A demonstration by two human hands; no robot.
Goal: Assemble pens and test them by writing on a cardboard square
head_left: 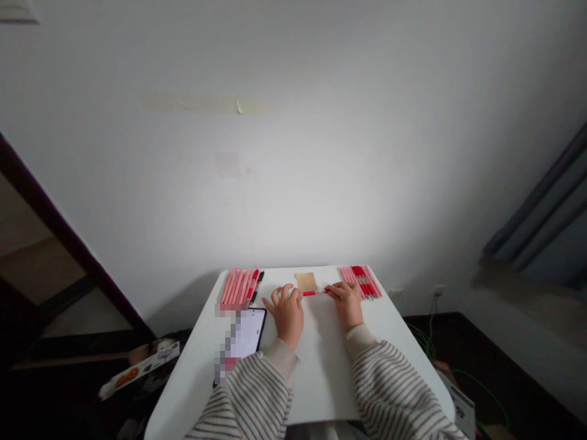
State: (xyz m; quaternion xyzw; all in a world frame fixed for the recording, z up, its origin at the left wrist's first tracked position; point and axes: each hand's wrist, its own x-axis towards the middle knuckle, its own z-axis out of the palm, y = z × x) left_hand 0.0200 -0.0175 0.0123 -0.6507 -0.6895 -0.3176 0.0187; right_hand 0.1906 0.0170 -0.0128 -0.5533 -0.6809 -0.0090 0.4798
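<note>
A red and white pen [314, 293] lies crosswise between my two hands near the far side of the white table [321, 366]. My left hand [288, 311] pinches its left end, the other fingers spread. My right hand [348, 302] pinches its right end with fingers curled. A row of pink and red pens [239, 286] lies at the far left. Another row of red pens [362, 281] lies at the far right, just beyond my right hand.
A small tan card [306, 282] lies past the pen near the wall. A phone [247, 336] with a lit screen rests left of my left hand. Boxes [142, 366] sit on the dark floor at left, cables [426, 342] at right.
</note>
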